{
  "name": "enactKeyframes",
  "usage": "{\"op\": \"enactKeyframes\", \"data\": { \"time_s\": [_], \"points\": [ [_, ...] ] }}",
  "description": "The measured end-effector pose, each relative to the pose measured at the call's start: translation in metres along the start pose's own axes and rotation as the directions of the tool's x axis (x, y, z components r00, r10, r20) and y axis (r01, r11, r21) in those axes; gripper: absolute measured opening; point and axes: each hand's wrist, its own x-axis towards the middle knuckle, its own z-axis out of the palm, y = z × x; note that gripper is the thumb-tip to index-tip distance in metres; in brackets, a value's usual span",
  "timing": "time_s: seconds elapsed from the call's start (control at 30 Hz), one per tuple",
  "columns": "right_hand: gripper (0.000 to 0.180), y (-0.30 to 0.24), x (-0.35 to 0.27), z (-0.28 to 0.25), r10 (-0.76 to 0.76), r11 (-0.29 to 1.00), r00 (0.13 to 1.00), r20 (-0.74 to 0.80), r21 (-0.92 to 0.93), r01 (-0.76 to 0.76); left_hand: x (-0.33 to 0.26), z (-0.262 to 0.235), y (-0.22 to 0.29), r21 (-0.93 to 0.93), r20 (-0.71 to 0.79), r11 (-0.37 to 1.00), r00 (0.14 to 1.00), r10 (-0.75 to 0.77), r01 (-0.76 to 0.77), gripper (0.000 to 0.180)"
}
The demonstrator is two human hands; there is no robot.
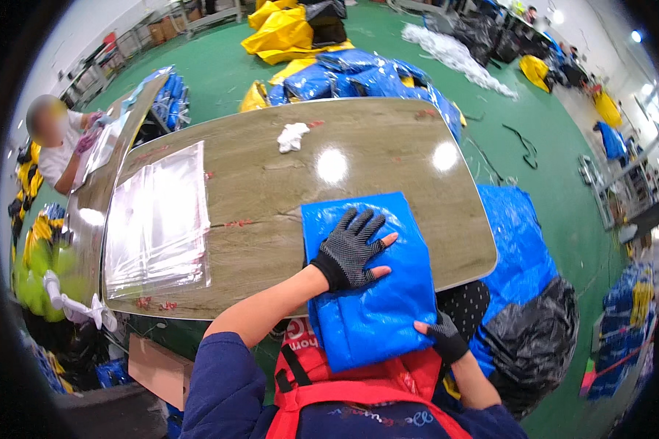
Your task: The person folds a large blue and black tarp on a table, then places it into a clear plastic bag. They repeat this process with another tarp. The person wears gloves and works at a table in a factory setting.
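A folded blue plastic sheet (377, 307) lies partly on the wood-look table (256, 175) and hangs over its near edge toward my lap. My left hand (351, 252), in a dark dotted glove with bare thumb and fingertip, presses flat on top of it, fingers spread. At the sheet's lower right edge, my right hand (445, 336) grips it, with the bare thumb on top; its other fingers are partly hidden. A stack of clear plastic bags (157, 227) is on the table's left side. Farther back sits a crumpled white scrap (293, 137).
Blue sheeting (516, 241) and a black plastic bundle (534, 336) are heaped at my right. More blue sheets (359, 73) pile beyond the table. A co-worker (58, 139) stands at the adjoining table on the left. A cardboard box (157, 369) is below the near left edge.
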Motion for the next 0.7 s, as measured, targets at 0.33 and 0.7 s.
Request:
{"op": "enactKeyframes", "data": {
  "time_s": [0.33, 0.7],
  "points": [
    [0.068, 0.016, -0.010, -0.017, 0.215, 0.971, 0.966, -0.142, 0.133, -0.196, 0.048, 0.020, -0.291, 0.001, -0.246, 0.697, 0.676, -0.695, 0.717, 0.031],
    [0.066, -0.006, -0.010, -0.008, 0.204, 0.974, 0.965, -0.166, 0.137, -0.182, -0.239, -0.117, -0.319, 0.529, -0.003, 0.384, 0.454, -0.891, 0.757, 0.072]
  ]
}}
